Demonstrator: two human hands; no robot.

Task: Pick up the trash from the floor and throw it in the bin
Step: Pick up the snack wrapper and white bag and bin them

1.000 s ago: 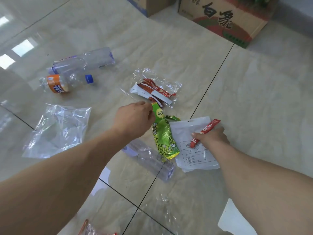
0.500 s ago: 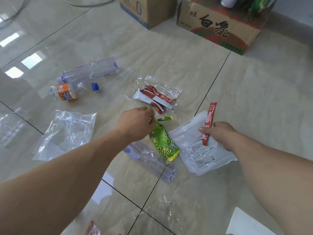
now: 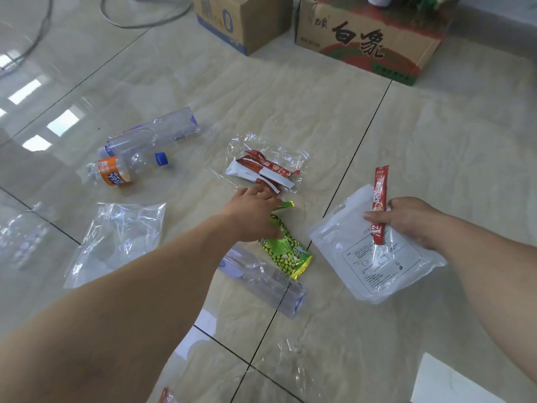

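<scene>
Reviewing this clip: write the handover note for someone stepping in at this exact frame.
Right hand: holds a red sachet and a white pouch together, lifted.
Left hand: fingers down at the top of the green pea bag; its grip is hidden behind the hand.
On the floor: clear bag of red sachets, orange-label bottle, two clear bottles, clear bag, plus film scraps.
Done: two pieces in hand. No bin in view, so nothing binned that can be seen.
Left: gather the rest and bin it all.
</scene>
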